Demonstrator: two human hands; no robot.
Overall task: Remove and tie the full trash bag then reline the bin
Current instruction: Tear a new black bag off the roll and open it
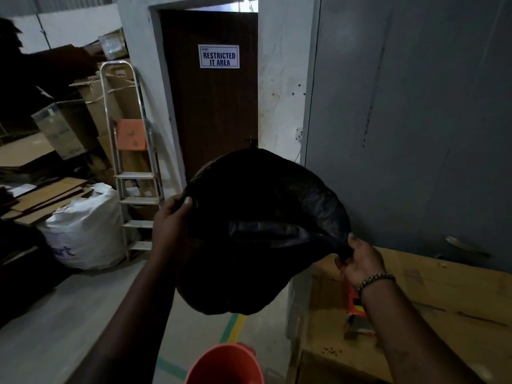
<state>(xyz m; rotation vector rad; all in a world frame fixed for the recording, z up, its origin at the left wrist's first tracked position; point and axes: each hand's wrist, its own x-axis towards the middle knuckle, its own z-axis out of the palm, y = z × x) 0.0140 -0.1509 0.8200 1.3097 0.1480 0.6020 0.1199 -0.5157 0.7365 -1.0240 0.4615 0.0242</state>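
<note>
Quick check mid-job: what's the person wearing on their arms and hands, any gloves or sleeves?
No gloves: the left hand and right hand are bare, and neither forearm shows a sleeve. The only thing worn is a beaded bracelet round the right wrist, with dark and paler beads.

Straight ahead of you stands a dark brown door (219, 120) in a pale frame, bearing a white sign (218, 56) that reads "RESTRICTED IT AREA". Bright light (246, 2) shows above its top edge. To your right a grey panel (415, 106) fills the view, beside a scuffed whitish wall (279, 92). To your left an aluminium stepladder (130, 167) leans by the frame, with stacked cardboard boxes (110, 101) behind it and a white sack (83, 231) at its foot. The grey floor (69, 314) carries green and yellow tape lines (234, 327).
</note>
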